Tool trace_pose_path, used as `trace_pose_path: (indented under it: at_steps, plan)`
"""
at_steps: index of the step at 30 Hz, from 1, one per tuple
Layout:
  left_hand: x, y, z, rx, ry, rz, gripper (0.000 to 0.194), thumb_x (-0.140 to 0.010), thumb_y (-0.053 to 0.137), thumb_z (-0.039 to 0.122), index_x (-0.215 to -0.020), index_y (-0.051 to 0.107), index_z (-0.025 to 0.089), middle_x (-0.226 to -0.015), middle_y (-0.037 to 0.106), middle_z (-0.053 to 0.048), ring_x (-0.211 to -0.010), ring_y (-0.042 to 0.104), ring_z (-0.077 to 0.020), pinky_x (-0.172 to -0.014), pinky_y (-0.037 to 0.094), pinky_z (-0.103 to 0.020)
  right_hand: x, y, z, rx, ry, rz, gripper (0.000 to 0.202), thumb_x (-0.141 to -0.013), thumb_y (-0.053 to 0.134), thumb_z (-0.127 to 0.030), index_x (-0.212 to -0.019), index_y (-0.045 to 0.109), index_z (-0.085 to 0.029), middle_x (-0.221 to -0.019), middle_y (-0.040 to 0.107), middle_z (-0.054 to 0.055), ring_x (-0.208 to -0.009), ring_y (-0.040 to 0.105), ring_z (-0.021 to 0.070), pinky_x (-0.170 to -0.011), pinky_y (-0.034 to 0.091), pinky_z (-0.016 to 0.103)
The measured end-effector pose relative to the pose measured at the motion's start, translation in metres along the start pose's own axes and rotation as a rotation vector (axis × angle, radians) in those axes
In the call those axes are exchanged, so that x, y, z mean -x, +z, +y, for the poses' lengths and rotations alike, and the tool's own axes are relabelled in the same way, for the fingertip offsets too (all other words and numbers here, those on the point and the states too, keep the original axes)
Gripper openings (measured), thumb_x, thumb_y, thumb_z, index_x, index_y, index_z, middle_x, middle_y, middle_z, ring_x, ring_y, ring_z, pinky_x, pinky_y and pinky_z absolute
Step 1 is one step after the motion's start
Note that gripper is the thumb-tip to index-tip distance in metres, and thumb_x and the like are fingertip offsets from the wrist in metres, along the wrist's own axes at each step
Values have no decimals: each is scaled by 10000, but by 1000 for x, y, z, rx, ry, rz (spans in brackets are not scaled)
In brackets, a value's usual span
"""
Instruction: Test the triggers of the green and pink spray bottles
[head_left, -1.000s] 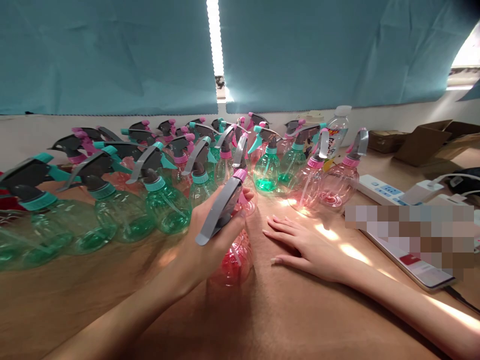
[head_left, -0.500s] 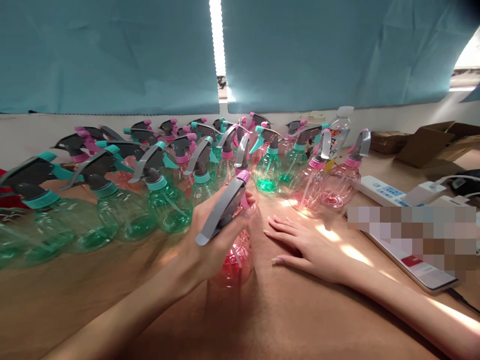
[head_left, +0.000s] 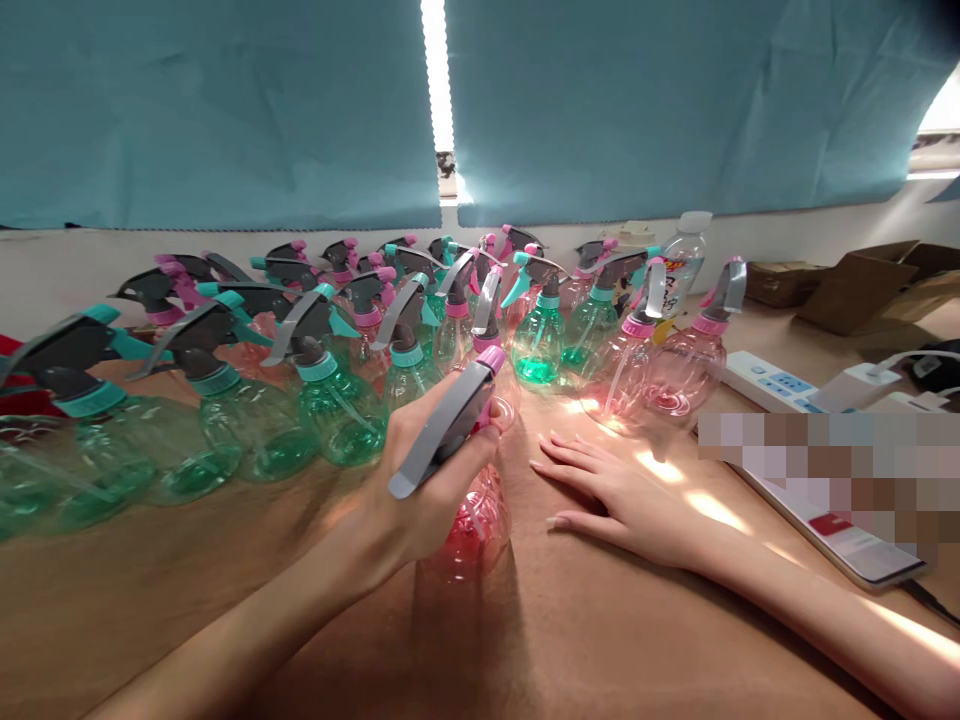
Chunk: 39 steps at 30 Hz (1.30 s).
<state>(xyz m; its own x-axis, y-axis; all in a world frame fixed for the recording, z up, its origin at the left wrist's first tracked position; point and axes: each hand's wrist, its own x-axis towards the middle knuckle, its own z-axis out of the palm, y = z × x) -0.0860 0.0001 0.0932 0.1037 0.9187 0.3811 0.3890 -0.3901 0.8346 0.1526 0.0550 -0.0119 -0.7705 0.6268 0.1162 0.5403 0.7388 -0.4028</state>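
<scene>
My left hand (head_left: 420, 480) is closed around the neck of a pink spray bottle (head_left: 480, 520), which has a grey and pink trigger head. The hand hides the bottle's collar and part of its trigger. Flat on the brown tabletop (head_left: 600, 640), my right hand (head_left: 611, 495) lies with its fingers spread and nothing in it. Green spray bottles with teal collars, such as the one (head_left: 341, 415) just beyond my left hand, stand in a row to the left. Two clear pink spray bottles, one of them nearer (head_left: 619, 385), stand beyond my right hand.
More spray bottles stand in rows toward the wall, beside a clear drink bottle (head_left: 686, 255). On the right are a white power strip (head_left: 772, 380), a partly blurred phone (head_left: 874, 555) with a cable, and an open cardboard box (head_left: 855, 290). A blue-green curtain (head_left: 225, 110) hangs behind.
The held bottle has tipped or shifted very slightly, its head a little lower. My right hand keeps its place on the table; the whole view has drifted slightly.
</scene>
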Motion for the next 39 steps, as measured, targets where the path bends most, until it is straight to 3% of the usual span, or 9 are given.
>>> trace_pose_path:
  at_steps: [5, 7, 9, 15, 20, 24, 29, 34, 39]
  plan:
    - [-1, -1, -3, 6, -6, -33, 83, -866, 543, 221, -788, 516, 211, -726, 490, 35, -631, 436, -125, -565, 360, -285, 1, 0, 0, -34, -3, 27, 635, -937, 540, -581, -1475, 456, -253, -1560, 374, 87, -1464, 283, 332, -1174, 273, 576]
    - [-1, -1, -5, 12, 23, -33, 22, -870, 549, 216, -854, 535, 219, -756, 489, 31, -663, 438, -136, -613, 382, -293, 2, 0, 0, -36, -1, 26, 641, -934, 544, -583, -1476, 455, -254, -1560, 376, 86, -1463, 286, 332, -1175, 275, 574]
    - [-1, -1, -7, -2, 46, -32, 86, -872, 545, 200, -950, 563, 231, -772, 488, 30, -667, 425, -141, -634, 383, -299, 2, 0, 0, -30, 4, 17, 649, -932, 542, -590, -1476, 456, -246, -1562, 374, 89, -1463, 285, 333, -1175, 276, 569]
    - [1, 0, -7, -62, 44, -16, 227, -835, 518, 135, -1012, 603, 249, -723, 441, 43, -602, 387, -134, -557, 340, -288, 1, 1, 1, -43, 4, 23, 635, -929, 551, -585, -1473, 460, -270, -1563, 378, 76, -1465, 281, 331, -1179, 270, 563]
    - [1, 0, -5, -81, 39, -7, 303, -826, 541, 153, -1103, 627, 243, -705, 508, 43, -566, 432, -129, -522, 368, -284, 2, 0, 1, -36, 5, 18, 635, -933, 546, -584, -1472, 462, -260, -1565, 372, 84, -1464, 281, 338, -1173, 278, 567]
    - [0, 0, -8, -47, 19, -33, 308, -860, 558, 180, -1156, 616, 241, -841, 634, 17, -589, 504, -126, -541, 417, -283, 2, 0, 0, -18, 1, 14, 633, -939, 535, -583, -1475, 456, -254, -1563, 369, 88, -1460, 291, 336, -1168, 288, 572]
    - [0, -1, -11, 29, 36, -66, 352, -890, 568, 200, -1236, 592, 258, -1088, 684, -14, -862, 636, -174, -765, 512, -308, 1, -1, -1, -24, -3, 17, 634, -934, 545, -581, -1474, 457, -261, -1558, 377, 87, -1461, 288, 340, -1164, 292, 582]
    - [0, -2, -9, 5, 7, -75, 353, -897, 560, 220, -1247, 590, 257, -1022, 692, -18, -778, 628, -172, -703, 511, -308, 2, -1, -1, -19, 1, 13, 639, -939, 530, -588, -1477, 454, -250, -1565, 364, 86, -1465, 280, 333, -1169, 288, 571]
    - [0, -2, -7, 6, 39, -63, 319, -896, 552, 187, -1207, 604, 236, -942, 659, -7, -800, 592, -168, -762, 506, -315, 1, -3, -2, 21, 12, -11, 663, -944, 503, -609, -1477, 456, -218, -1569, 352, 99, -1466, 276, 331, -1168, 299, 553]
